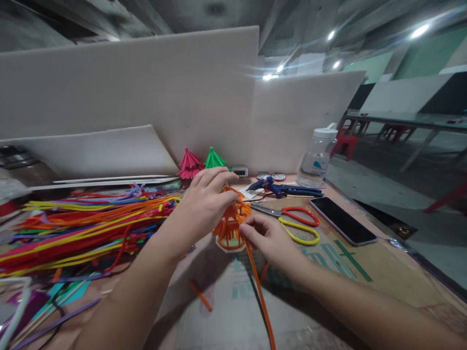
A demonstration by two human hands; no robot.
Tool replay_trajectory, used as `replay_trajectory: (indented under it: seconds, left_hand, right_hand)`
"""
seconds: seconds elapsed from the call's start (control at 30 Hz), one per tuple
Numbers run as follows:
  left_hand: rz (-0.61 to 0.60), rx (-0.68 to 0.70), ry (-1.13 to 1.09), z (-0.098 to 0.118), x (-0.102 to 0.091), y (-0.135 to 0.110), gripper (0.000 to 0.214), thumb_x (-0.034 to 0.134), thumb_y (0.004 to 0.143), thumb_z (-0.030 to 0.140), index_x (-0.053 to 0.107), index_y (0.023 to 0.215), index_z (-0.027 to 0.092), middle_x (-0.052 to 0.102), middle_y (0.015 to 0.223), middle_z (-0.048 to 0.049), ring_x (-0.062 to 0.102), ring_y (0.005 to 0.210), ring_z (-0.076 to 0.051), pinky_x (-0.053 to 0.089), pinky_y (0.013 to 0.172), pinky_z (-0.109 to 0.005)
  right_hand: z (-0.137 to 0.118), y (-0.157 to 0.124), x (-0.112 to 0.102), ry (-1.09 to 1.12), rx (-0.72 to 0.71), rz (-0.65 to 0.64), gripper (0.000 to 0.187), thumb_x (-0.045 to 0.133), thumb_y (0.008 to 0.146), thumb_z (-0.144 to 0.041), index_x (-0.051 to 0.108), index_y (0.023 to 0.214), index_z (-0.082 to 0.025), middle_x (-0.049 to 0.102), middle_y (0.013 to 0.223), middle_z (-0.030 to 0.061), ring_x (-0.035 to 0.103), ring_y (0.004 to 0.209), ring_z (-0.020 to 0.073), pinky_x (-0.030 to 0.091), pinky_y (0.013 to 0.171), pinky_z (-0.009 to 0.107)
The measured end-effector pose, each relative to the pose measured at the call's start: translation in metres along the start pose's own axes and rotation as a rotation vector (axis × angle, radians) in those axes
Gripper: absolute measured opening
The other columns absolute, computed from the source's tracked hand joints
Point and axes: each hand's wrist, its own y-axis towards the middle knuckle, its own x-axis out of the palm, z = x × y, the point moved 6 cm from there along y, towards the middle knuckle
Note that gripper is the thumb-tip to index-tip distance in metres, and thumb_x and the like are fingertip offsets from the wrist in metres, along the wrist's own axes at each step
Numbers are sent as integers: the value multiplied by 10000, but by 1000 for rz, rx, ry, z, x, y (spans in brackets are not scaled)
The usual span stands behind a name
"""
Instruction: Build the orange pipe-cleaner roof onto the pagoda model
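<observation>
In the middle of the table stands a small orange pagoda model [229, 226] built from pipe cleaners, on a pale base. My left hand [208, 199] reaches over its top, thumb and fingers closed round the upper part and hiding much of it. Low on the model's right side, my right hand [268, 237] pinches a long orange pipe cleaner [258, 287]. The strand runs from those fingertips down toward the table's front. A short orange piece [200, 294] lies in front of the model. Scissors [299, 224] with one red and one yellow handle rest just right of it.
Many coloured pipe cleaners [91, 228] are heaped on the left. Behind the model stand a pink tower [189, 164] and a green one [214, 158]. A blue glue gun [269, 185], a phone [343, 221] and a water bottle [314, 158] occupy the right. White boards [204, 97] wall the back.
</observation>
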Motion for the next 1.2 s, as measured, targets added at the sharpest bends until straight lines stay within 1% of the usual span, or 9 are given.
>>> replay_trajectory:
  seconds: [0.1, 0.2, 0.3, 0.4, 0.53, 0.7, 0.83, 1.0, 1.2]
  left_hand:
    - [64, -44, -112, -4, -5, 1, 255, 512, 968, 164, 679, 1143, 245, 599, 1313, -87, 503, 1259, -267, 407, 1065, -474]
    - [140, -267, -250, -22, -8, -2, 312, 572, 951, 260, 604, 1253, 189, 624, 1249, -115, 562, 1180, -253, 447, 1026, -440]
    - [153, -503, -414, -39, 0, -8, 333, 584, 937, 392, 638, 1170, 160, 668, 1153, -110, 605, 1111, -255, 469, 987, -420]
    - [127, -585, -578, -44, 11, -10, 322, 548, 943, 435, 687, 1065, 172, 694, 1114, -94, 628, 1077, -244, 462, 992, -400]
    - [110, -634, -696, -41, 21, -10, 316, 563, 922, 439, 705, 985, 164, 709, 1097, -104, 639, 1061, -243, 461, 995, -385]
    - [125, -622, -751, -37, 26, -8, 254, 585, 904, 394, 707, 959, 178, 715, 1087, -94, 643, 1059, -238, 467, 998, -378]
    - [118, -663, -763, -38, 27, -10, 265, 592, 899, 399, 710, 957, 169, 718, 1082, -96, 646, 1044, -239, 470, 985, -370]
    - [99, -688, -771, -39, 26, -11, 293, 599, 894, 430, 723, 939, 169, 717, 1087, -92, 646, 1036, -241, 466, 977, -362]
    - [97, -692, -775, -42, 27, -11, 300, 604, 892, 441, 728, 944, 173, 720, 1065, -84, 650, 1014, -234, 467, 969, -358]
  right_hand:
    - [-1, 0, 0, -47, -9, -21, 218, 594, 851, -385, 608, 758, -189, 522, 620, -33, 462, 538, 119, 363, 507, 247]
    - [-5, 2, -12, -152, -54, 43, 277, 579, 888, -394, 605, 702, -190, 535, 594, -27, 480, 536, 123, 373, 514, 246]
    - [-24, 7, -33, -315, -296, 158, 182, 583, 914, -326, 668, 826, -193, 645, 716, 11, 577, 640, 149, 439, 601, 260]
    - [-42, 11, -33, -631, -597, 66, 249, 545, 938, -226, 694, 1138, -231, 688, 940, 62, 624, 782, 175, 462, 678, 282]
    - [-47, 18, -26, -873, -720, 31, 281, 506, 972, -216, 691, 1183, -223, 675, 980, 83, 629, 820, 185, 454, 680, 291]
    - [-48, 18, -21, -756, -719, 90, 217, 503, 984, -240, 715, 946, -217, 664, 860, 64, 615, 779, 174, 456, 696, 291]
    - [-55, 18, -32, -542, -647, 125, 148, 573, 941, -219, 664, 825, -209, 632, 794, 35, 584, 743, 165, 446, 679, 281]
    - [-79, 15, -84, -308, -458, 359, 199, 563, 954, -301, 603, 781, -210, 559, 646, -29, 493, 581, 122, 373, 563, 252]
    - [-107, -2, -141, -308, -596, 681, 349, 518, 971, -338, 526, 653, -196, 539, 681, -10, 521, 675, 131, 406, 677, 283]
